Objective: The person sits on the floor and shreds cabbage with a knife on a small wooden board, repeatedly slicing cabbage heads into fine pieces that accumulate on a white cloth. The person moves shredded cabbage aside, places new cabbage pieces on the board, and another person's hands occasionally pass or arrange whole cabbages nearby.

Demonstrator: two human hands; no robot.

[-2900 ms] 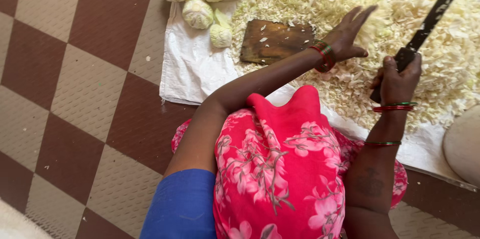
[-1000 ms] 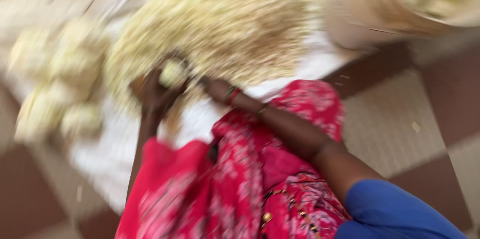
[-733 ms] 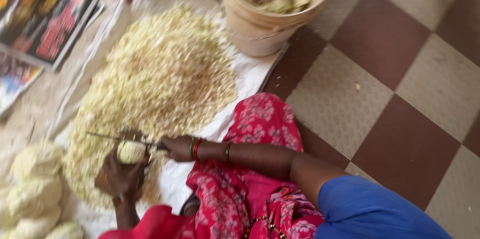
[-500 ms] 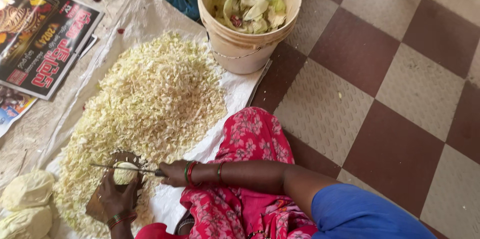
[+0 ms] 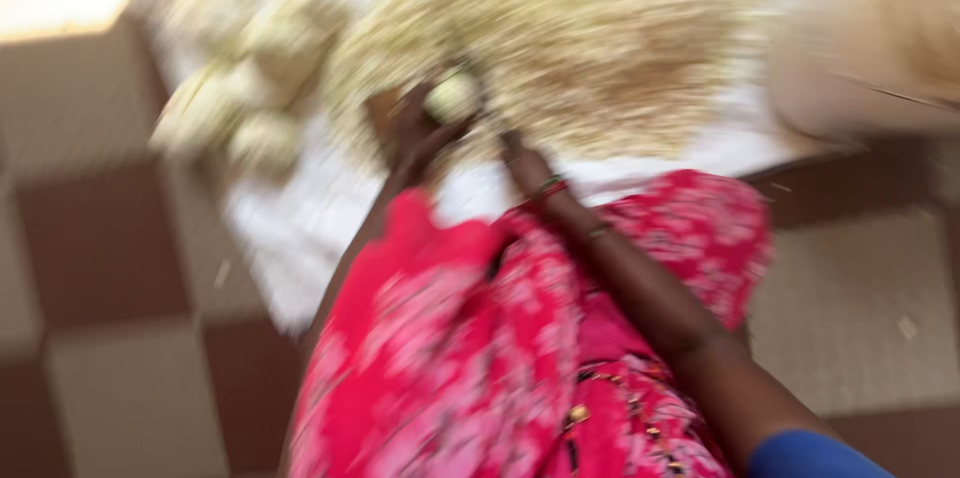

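The view is badly blurred. My left hand grips a small pale cabbage piece over a brown wooden board, at the near edge of a big heap of shredded cabbage. My right hand is closed just to the right of it on a knife. The blade is only a dark smear by the cabbage piece. Bangles show on my right wrist. My pink flowered dress fills the lower middle.
Several whole pale cabbages lie at the upper left on a white cloth. A cream bucket stands at the upper right. Brown and beige checkered floor tiles surround the cloth.
The camera has swung, so the bucket moved to the right edge and the whole cabbages came back into view. Both hands stay at the board with the cabbage piece and knife.
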